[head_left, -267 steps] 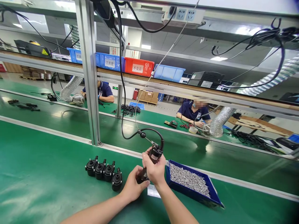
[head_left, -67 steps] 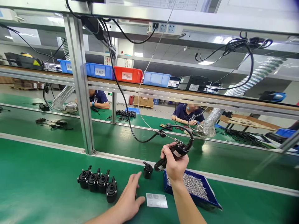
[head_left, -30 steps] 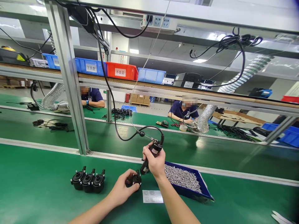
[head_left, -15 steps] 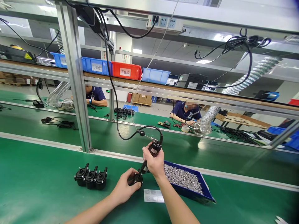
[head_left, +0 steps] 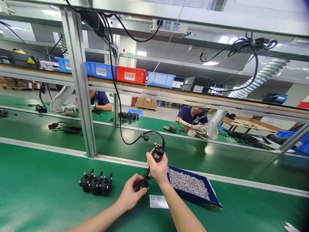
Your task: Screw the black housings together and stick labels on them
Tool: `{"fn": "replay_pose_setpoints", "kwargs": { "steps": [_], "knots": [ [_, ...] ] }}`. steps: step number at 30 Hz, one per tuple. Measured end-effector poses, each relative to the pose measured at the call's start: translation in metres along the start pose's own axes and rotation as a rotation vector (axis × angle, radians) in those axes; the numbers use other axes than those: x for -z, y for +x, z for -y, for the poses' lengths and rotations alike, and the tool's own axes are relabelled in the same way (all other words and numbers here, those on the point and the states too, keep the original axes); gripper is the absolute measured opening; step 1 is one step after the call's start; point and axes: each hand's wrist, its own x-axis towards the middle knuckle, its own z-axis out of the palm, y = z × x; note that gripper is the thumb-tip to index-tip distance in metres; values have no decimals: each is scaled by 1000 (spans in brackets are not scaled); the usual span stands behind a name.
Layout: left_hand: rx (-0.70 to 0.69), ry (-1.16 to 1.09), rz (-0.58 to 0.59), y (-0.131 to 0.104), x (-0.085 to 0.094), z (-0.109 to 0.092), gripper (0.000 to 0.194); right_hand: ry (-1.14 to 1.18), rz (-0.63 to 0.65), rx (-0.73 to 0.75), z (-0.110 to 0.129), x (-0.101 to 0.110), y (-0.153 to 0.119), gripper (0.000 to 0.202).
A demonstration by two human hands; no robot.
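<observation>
My left hand [head_left: 131,194] is closed around a small black pump housing [head_left: 144,184] on the green bench. In my right hand [head_left: 157,166] is a black corded electric screwdriver [head_left: 158,153], tilted, its lower end pointing down at the housing. Whether the bit sits on a screw is too small to tell. To the left, three similar black pump housings [head_left: 96,183] stand side by side, with silvery screws at their edges. A blue tray [head_left: 212,196] full of silver screws [head_left: 189,184] lies right of my right hand. A sheet of clear labels [head_left: 158,202] is below the held housing, partly covered by my forearm.
A metal post [head_left: 80,80] rises at the left behind the bench. The screwdriver's cable [head_left: 118,106] hangs from above. Blue bins and a red bin [head_left: 131,74] line the shelf. Two co-workers sit at the far bench, near flexible silver ducts [head_left: 213,124].
The screwdriver and my right hand have shifted slightly left, closer over the housing. My left hand keeps its hold. The whole view has moved a little.
</observation>
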Motion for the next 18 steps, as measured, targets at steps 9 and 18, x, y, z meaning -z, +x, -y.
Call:
{"fn": "replay_pose_setpoints", "kwargs": {
  "steps": [9, 18],
  "knots": [
    [-85, 15, 16, -1, -1, 12, 25, 31, -31, 13, 27, 1, -2, 33],
    [-147, -14, 101, 2, 0, 20, 26, 162, 99, -45, 48, -9, -20, 32]
  ]
}}
